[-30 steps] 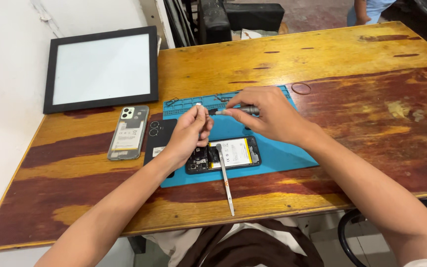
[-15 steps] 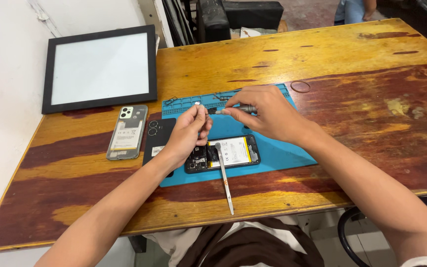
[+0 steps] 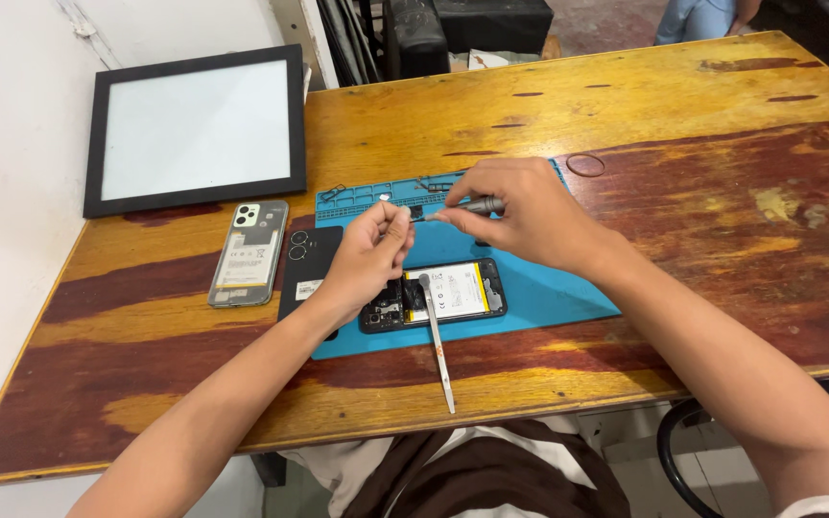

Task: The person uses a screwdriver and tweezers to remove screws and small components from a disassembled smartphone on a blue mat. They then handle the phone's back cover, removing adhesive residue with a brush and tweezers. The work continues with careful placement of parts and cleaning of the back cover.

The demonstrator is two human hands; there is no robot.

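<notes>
- The right hand (image 3: 520,211) is closed around a small grey screwdriver (image 3: 472,206), its tip pointing left toward the other hand.
- The left hand (image 3: 367,254) pinches thumb and forefinger together right at that tip; whatever sits between them is too small to make out.
- Both hands hover above the blue work mat (image 3: 549,288), just over an opened phone (image 3: 453,293) with its battery showing.
- A thin metal pry tool (image 3: 438,350) lies across the phone's edge.
- Left of the mat rest a black back cover (image 3: 304,264) and a second phone (image 3: 248,252), below a black-framed panel (image 3: 194,129) on the wooden table (image 3: 626,105).
</notes>
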